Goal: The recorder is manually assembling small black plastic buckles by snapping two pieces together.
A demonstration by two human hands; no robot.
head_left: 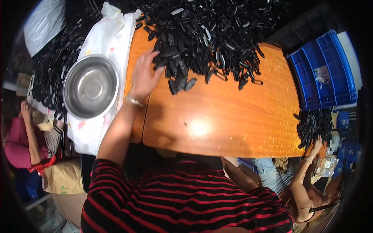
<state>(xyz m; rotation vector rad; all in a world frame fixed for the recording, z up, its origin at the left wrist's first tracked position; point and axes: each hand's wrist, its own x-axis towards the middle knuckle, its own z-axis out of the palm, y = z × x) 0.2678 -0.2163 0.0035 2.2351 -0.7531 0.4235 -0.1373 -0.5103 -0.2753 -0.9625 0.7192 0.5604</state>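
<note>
1. Left hand (143, 73) lay palm-down with fingers spread, fingertips touching the near edge of the heap of black plastic parts (210, 39).
2. The heap covered the far half of the orange tabletop (233, 116).
3. Right hand was out of view; its state could not be told.
4. Steel bowl (90, 86) sat on white cloth (107, 39), just left of the hand.
5. Blue crates (324, 70) were stacked at right.

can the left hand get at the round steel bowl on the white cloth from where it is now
Probably yes. The left hand rests at the edge of the pile of small black plastic parts, and the round shiny steel bowl sits just to its left, empty, with only white patterned cloth between them.
</note>
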